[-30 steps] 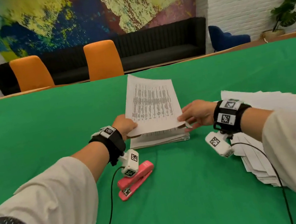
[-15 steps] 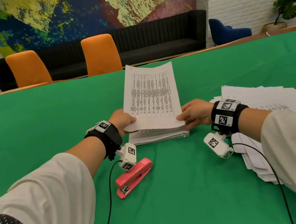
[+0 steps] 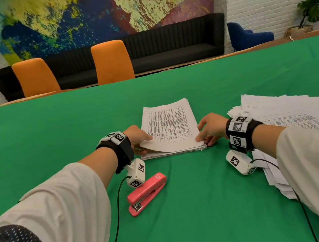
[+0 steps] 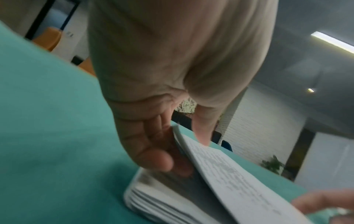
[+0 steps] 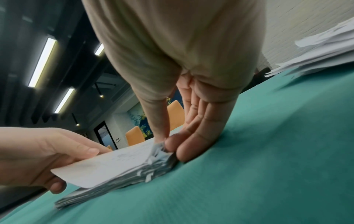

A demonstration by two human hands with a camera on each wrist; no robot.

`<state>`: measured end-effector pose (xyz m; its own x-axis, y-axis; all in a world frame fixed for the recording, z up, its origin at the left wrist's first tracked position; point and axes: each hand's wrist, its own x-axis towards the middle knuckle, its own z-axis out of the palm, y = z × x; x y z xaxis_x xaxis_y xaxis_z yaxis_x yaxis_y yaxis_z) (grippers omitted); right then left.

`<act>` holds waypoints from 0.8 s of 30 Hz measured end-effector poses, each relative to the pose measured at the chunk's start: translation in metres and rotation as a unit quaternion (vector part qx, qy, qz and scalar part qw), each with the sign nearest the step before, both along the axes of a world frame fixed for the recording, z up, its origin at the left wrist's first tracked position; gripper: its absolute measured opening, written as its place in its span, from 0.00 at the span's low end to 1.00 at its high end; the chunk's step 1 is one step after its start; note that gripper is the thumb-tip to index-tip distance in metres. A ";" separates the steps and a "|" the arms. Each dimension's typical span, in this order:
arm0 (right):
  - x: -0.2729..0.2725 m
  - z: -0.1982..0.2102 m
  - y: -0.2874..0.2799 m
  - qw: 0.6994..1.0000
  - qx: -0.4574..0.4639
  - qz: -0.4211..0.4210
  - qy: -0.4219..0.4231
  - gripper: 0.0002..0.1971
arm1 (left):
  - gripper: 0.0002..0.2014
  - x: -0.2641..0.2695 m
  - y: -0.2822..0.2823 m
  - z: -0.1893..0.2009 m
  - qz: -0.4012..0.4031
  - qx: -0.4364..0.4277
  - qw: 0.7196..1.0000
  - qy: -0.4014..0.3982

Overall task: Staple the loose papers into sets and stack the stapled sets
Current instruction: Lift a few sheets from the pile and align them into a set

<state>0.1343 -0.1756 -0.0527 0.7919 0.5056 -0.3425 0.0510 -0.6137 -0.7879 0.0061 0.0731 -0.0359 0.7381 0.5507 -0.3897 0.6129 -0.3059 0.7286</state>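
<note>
1. Setting: a green table (image 3: pixel 189 210) fills my view; orange chairs (image 3: pixel 112 61), a dark sofa (image 3: pixel 173 41) and a painted wall lie beyond it.
2. Nearest me: the stapler (image 3: pixel 147 194) lies shut on the cloth, just below the left wrist, touched by neither hand.
3. To my right: the loose papers (image 3: pixel 300 117) sit fanned under the right forearm, well apart from the stapler.
4. Centre: the stack (image 3: pixel 174 152) of sets lies flat, long axis running away from me, between both hands.
5. Top set (image 3: pixel 170 127): its near left corner is lifted off the stack; the right side lies down.
6. Left hand (image 3: pixel 138 137): thumb above and fingers below, I pinch that raised corner; the left wrist view confirms the sheet curving up.
7. Right hand (image 3: pixel 211 128): thumb presses the near right corner, straight fingers (image 5: pixel 193 136) squared against the stack's right edge.
8. Judgement: I am seating this set; release calls for lowering the left corner flush. The left hand is nearer the stapler, the right nearer the loose papers.
</note>
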 end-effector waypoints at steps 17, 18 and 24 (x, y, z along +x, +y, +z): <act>-0.020 0.000 -0.006 0.955 -0.113 0.157 -0.225 0.22 | 0.36 -0.018 -0.002 0.002 -0.235 0.323 0.905 0.145; -0.020 0.001 -0.007 0.954 -0.114 0.158 -0.226 0.21 | 0.35 -0.019 -0.001 0.002 -0.235 0.330 0.903 0.142; -0.020 0.002 -0.006 0.955 -0.118 0.149 -0.226 0.15 | 0.33 -0.022 0.001 0.000 -0.228 0.326 0.910 0.119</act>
